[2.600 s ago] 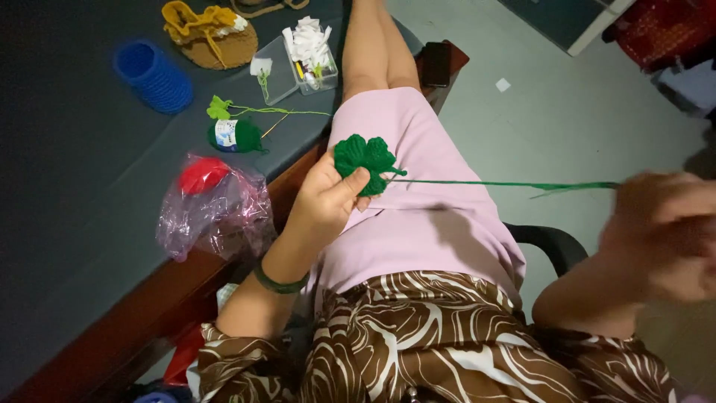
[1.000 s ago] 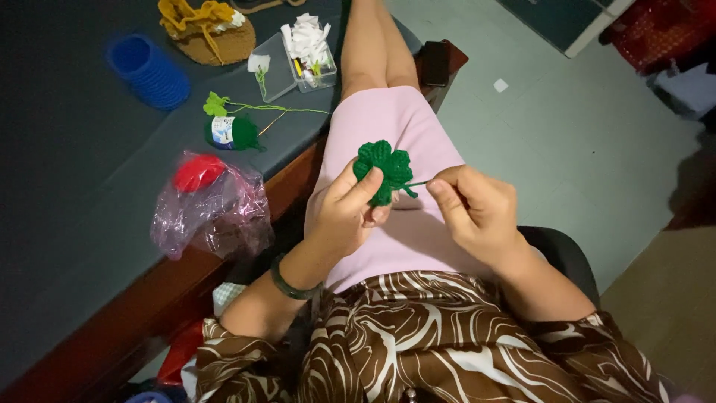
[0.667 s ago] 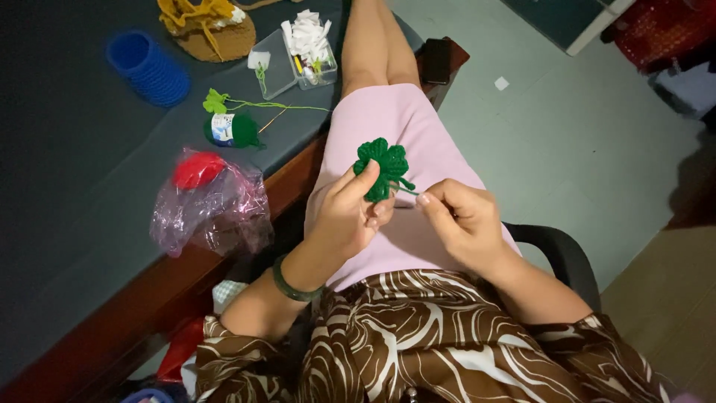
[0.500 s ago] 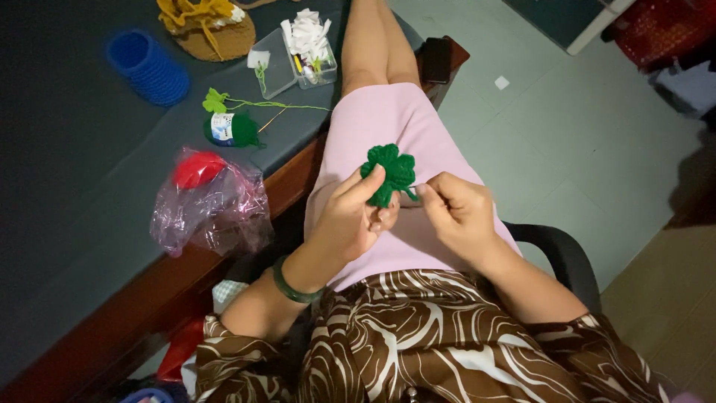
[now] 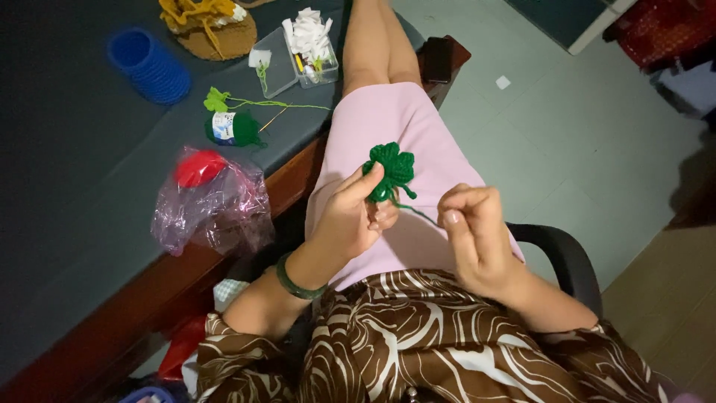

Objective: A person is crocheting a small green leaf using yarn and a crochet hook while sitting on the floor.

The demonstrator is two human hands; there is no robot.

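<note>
Since a moment ago my right hand [image 5: 473, 239] drew right, pinching green yarn [image 5: 418, 211] trailing from the leaf [image 5: 390, 170] my left hand [image 5: 350, 220] pinches.

Blue rings [image 5: 149, 66], pink bag [image 5: 212, 209], perhaps green yarn [image 5: 235, 128]

Crocheted leaf [image 5: 391, 170]: matt green yarn with a knobbly stitched surface, as is the thin strand [image 5: 418, 212]; yarn ball [image 5: 233, 128] likewise, banded in smooth paper. Bag [image 5: 216, 205]: thin, glossy, crinkled clear plastic; bangle [image 5: 292, 277]: smooth, polished green. Desk [image 5: 89, 164]: matt grey top, edged in reddish wood; skirt [image 5: 388, 119]: smooth pink cloth.
</note>
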